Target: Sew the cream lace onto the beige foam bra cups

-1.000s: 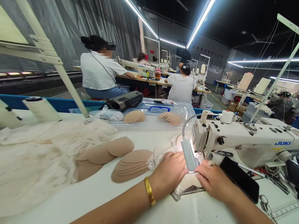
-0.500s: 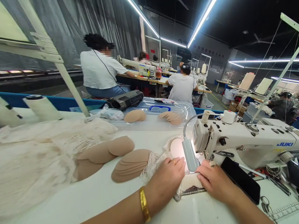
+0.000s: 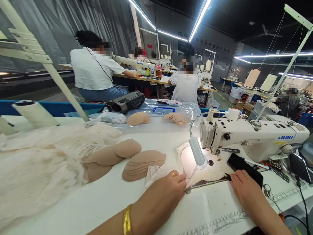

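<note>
My left hand (image 3: 168,186) is closed, its thumb and fingers pinching the near edge of a lace-trimmed fabric piece with a pale round pad (image 3: 187,160). That piece lies on the bed of the white sewing machine (image 3: 244,133), under the grey lamp head (image 3: 197,151). White lace (image 3: 153,174) trails beside the left wrist. My right hand (image 3: 245,189) rests at the dark, worn front edge of the machine bed, fingers stretched out beside a black phone (image 3: 246,168). Nothing shows in it; its thumb is hidden.
Stacks of beige oval pads (image 3: 144,164) and a heap of cream lace (image 3: 44,166) lie left. A clear plastic box (image 3: 154,129) behind carries more pads and a black case (image 3: 126,101). Pens, keys and a ruler (image 3: 220,222) are at right. Co-workers sit ahead.
My right hand has left the fabric by the needle and moved right, to the phone's near edge. My left hand stays on the fabric. The view has shifted slightly.
</note>
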### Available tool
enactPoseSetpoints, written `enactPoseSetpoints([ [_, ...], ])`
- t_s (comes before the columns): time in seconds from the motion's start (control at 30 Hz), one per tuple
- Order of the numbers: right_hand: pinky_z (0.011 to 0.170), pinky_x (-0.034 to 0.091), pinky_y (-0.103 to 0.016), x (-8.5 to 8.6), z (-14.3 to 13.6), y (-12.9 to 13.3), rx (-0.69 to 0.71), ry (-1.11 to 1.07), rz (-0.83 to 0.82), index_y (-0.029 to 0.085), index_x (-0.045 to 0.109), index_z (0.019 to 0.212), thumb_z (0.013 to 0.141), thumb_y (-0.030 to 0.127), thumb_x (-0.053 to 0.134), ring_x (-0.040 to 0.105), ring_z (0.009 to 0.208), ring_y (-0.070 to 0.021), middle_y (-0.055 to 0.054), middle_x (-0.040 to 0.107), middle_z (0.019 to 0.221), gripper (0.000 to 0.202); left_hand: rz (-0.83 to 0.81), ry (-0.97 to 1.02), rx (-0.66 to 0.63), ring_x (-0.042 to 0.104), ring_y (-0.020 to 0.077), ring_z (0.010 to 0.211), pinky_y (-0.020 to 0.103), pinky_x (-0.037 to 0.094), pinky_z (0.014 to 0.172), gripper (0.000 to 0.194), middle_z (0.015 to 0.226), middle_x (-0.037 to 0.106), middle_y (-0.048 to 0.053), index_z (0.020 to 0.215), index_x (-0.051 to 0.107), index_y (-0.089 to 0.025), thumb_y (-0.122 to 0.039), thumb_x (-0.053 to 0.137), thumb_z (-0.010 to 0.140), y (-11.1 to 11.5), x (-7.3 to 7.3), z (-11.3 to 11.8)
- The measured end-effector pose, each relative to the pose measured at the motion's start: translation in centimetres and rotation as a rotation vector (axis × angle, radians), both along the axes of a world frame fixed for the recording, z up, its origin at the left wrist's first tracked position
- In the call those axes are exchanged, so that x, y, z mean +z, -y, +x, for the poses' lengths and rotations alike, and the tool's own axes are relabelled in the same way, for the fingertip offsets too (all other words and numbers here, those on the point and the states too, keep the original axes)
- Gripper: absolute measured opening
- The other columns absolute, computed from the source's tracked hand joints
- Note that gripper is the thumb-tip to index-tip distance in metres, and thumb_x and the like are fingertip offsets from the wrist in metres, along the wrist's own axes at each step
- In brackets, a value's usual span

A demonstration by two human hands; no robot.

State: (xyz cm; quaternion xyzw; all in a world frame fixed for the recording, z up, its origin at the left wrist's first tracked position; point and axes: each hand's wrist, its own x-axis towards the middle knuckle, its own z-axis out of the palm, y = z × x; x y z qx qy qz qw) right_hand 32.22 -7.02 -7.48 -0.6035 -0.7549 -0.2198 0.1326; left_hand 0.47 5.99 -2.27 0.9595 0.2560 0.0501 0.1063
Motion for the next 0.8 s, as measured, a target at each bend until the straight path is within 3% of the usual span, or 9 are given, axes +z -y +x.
enactPoseSetpoints([
  [0.1,0.070,0.042,-0.037,0.4,-1.7,-0.8,0.018,-0.078,-0.008,0.021,0.057,0.090,0.105,0.008,0.042,0.058,0.074,-0.0249,-0.008,0.064,0.084,0.025,-0.030,0.023,0.027,0.069,0.0308,0.107,0.046,0.060,0.091,0.023,0.124,0.077,0.008,0.090,0.070,-0.019,0.000,0.056,0.093,0.6,-0.2,-0.1],
  [0.27,0.058,0.032,-0.029,2.3,-6.4,-3.1,0.041,-0.341,-0.286,0.024,0.053,0.098,0.109,0.018,0.046,0.061,0.062,-0.0188,0.002,0.067,0.075,0.014,-0.010,0.088,0.024,0.070,0.0296,0.107,0.044,0.060,0.091,0.023,0.126,0.078,0.007,0.085,0.068,-0.020,-0.002,0.056,0.094,0.8,-0.7,-0.1],
  [0.4,0.062,0.028,-0.029,2.3,-9.1,-5.1,0.086,-0.224,-0.278,0.024,0.054,0.092,0.102,0.023,0.068,0.065,0.073,-0.0202,-0.001,0.071,0.084,0.017,-0.009,0.090,0.035,0.069,0.0287,0.102,0.043,0.060,0.087,0.024,0.119,0.079,0.007,0.090,0.071,-0.019,-0.001,0.055,0.095,0.9,-0.8,-0.1],
  [0.6,0.060,0.020,-0.032,0.5,-9.9,-6.6,0.120,-0.107,-0.197,0.023,0.055,0.083,0.098,0.010,0.064,0.055,0.063,-0.0166,0.001,0.064,0.072,0.022,0.001,0.105,0.019,0.066,0.0277,0.098,0.041,0.057,0.084,0.030,0.113,0.078,0.006,0.091,0.072,-0.019,-0.001,0.049,0.097,1.1,-1.0,0.1],
  [0.7,0.058,0.021,-0.031,0.6,-9.8,-6.4,0.126,-0.136,-0.200,0.023,0.055,0.085,0.104,0.020,0.060,0.056,0.061,-0.0155,0.002,0.065,0.072,0.020,0.093,0.059,0.041,0.067,0.0287,0.088,0.042,0.056,0.075,0.037,0.098,0.077,0.009,0.085,0.072,-0.019,0.005,0.043,0.088,-0.2,0.0,-1.4],
  [0.8,0.059,0.024,-0.029,1.1,-9.7,-6.1,0.117,-0.249,-0.199,0.023,0.054,0.085,0.109,0.027,0.052,0.059,0.064,-0.0153,0.002,0.068,0.076,0.024,0.279,-0.126,0.199,0.068,0.0354,0.078,0.052,0.054,0.072,0.035,0.077,0.072,0.012,0.074,0.070,-0.018,0.003,0.044,0.084,-2.0,2.1,-3.8],
])
